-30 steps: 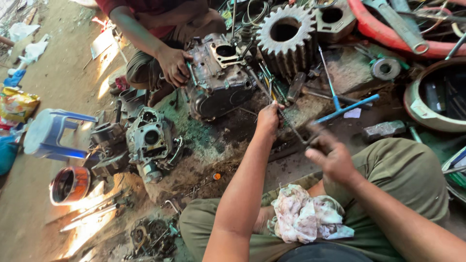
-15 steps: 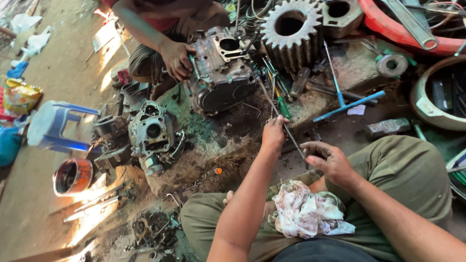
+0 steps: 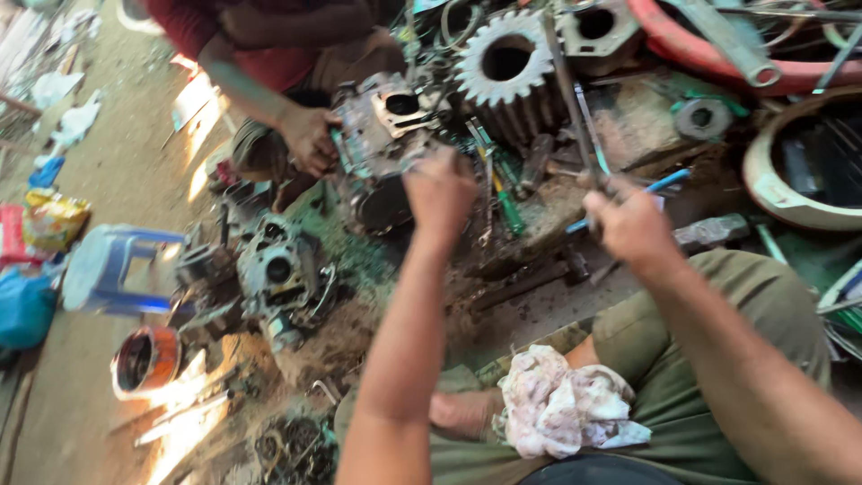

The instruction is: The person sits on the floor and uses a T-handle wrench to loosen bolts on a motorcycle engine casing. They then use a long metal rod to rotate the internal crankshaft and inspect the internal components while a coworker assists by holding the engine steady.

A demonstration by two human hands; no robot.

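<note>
1. Gripping a long metal rod point(image 3: 575, 108) in your right hand point(image 3: 633, 224) — fingers wrapped tight round its lower end, fist closed.
2. Rod's long axis runs up and away from the fist, slightly leftward, past the big toothed gear point(image 3: 507, 76).
3. Your left hand point(image 3: 440, 190) is curled at the engine block point(image 3: 386, 148), just beside the green-handled tools point(image 3: 507, 207); blurred — you cannot tell whether it clasps anything.
4. Left hand is nearer the block; the rod lies to its right.
5. Another person's hand point(image 3: 310, 139) steadies the block's far side.
</note>
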